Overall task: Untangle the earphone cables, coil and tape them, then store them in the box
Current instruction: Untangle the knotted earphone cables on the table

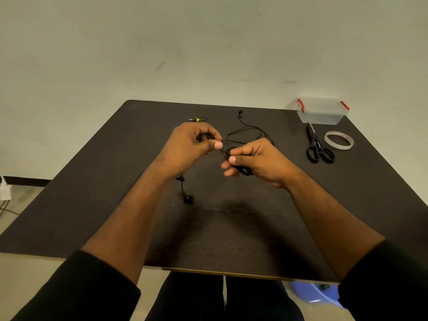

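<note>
While the black earphone cable [245, 132] runs between my hands above the table [115, 181], my left hand [192, 147] pinches one strand and my right hand [252, 161] grips its small control piece. Beyond the cable's right, scissors [318, 147], tape roll [338, 140] and clear box [322, 111] sit together.

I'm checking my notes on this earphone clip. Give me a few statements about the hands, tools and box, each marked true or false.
1. Both hands, left hand and right hand, pinch the black earphone cable. True.
2. The scissors lie inside the plastic box. False: they lie on the table, in front of the box.
3. The tape roll lies right of the scissors. True.
4. An earbud hangs below the left hand. True.
5. The box has blue clips. False: red.
</note>
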